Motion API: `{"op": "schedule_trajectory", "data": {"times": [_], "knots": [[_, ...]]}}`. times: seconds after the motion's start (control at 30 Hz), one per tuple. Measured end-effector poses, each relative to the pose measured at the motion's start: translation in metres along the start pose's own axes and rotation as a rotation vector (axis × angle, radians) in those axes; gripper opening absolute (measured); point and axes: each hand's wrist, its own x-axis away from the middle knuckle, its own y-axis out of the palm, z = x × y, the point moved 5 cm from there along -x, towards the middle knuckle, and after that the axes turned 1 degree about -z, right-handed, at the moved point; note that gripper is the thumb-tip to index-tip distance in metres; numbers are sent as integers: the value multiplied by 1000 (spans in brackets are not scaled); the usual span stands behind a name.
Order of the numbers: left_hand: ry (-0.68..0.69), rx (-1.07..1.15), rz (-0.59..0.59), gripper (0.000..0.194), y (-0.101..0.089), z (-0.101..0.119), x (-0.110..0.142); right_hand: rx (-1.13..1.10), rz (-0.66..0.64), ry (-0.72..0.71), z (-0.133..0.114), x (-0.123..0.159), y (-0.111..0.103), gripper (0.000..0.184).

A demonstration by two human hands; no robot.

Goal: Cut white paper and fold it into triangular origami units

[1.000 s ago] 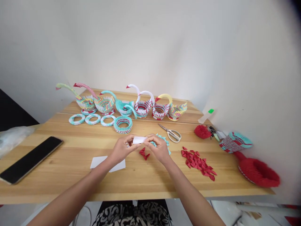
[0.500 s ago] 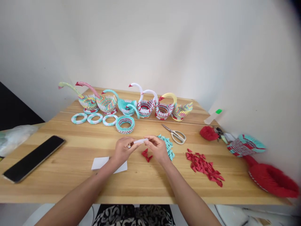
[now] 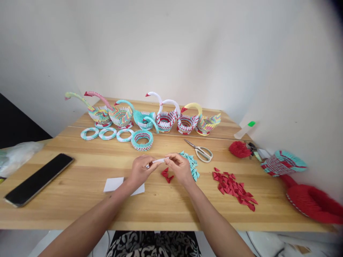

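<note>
Spanning most of the view, a wooden table (image 3: 171, 210) carries a row of paper swans (image 3: 139, 117) at the back, a black phone (image 3: 39, 179) at left and red triangles (image 3: 234, 189) at right. Centrally, the left hand (image 3: 140, 171) and right hand (image 3: 180, 169) face each other, fingers pinching a slim white paper (image 3: 158, 160) at either end, over the table.

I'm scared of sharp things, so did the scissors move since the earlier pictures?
No. Judged against the wooden table, the scissors lie in the same spot, pointing the same way; the whole view just shifted slightly.
</note>
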Motion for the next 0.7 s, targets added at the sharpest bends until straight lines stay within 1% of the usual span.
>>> {"op": "schedule_trajectory", "data": {"times": [0.2,0.3,0.47,0.6,0.7], "knots": [[31,-16,3,34,1,1,0,16,6,1,-2,1,0,18],[41,12,8,34,1,2,0,19,2,3,-2,1,1,17],[28,106,32,39,2,3,-1,22,4,-8,-1,2,1,17],[-12,191,14,38,6,0,0,49,19,-22,0,2,1,16],[-33,225,0,38,8,-2,1,29,5,-20,2,2,1,18]]}}
